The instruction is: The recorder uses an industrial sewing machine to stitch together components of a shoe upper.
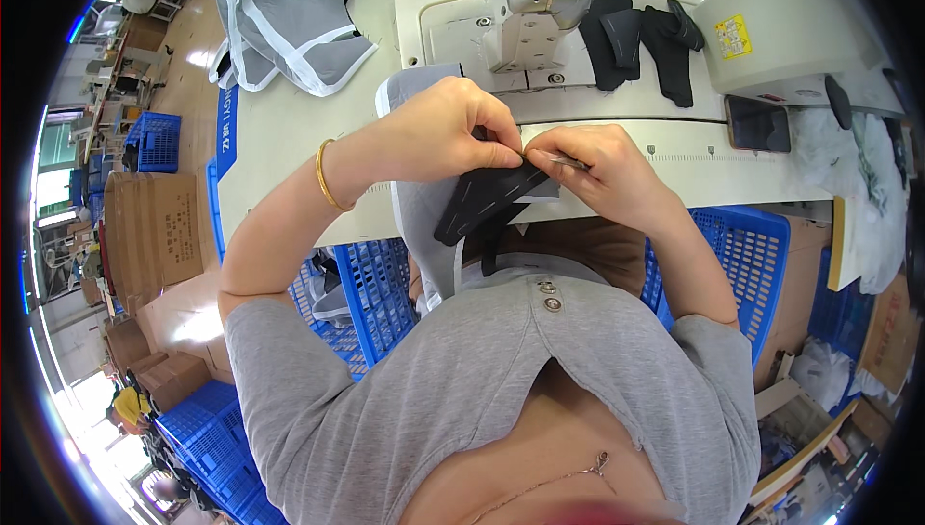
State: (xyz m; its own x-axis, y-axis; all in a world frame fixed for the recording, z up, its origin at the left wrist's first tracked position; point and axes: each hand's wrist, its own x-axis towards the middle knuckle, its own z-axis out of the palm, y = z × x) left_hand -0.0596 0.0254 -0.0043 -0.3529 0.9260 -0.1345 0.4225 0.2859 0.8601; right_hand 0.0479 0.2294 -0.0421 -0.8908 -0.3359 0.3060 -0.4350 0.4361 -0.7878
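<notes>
My left hand (pixel 461 130) pinches the upper edge of a black fabric piece (pixel 487 199) marked with white dashed lines. Close beside it, my right hand (pixel 609 170) has thumb and forefinger at the same edge. A slim metal tool (pixel 564 160) sticks out between its fingers; its kind is too small to tell. Grey fabric with a white border (pixel 422 222) drapes from under my left wrist over the table's front edge toward my lap. The black piece lies against this grey cloth, and the exact spot between my fingertips is partly hidden.
A sewing machine (pixel 540 24) stands just beyond my hands. Black fabric pieces (pixel 617 43) lie right of its head, white-edged grey pieces (pixel 289 29) at the far left. A dark rectangular tray (pixel 758 124) sits at right. Blue baskets (pixel 383 299) stand below the table's edge.
</notes>
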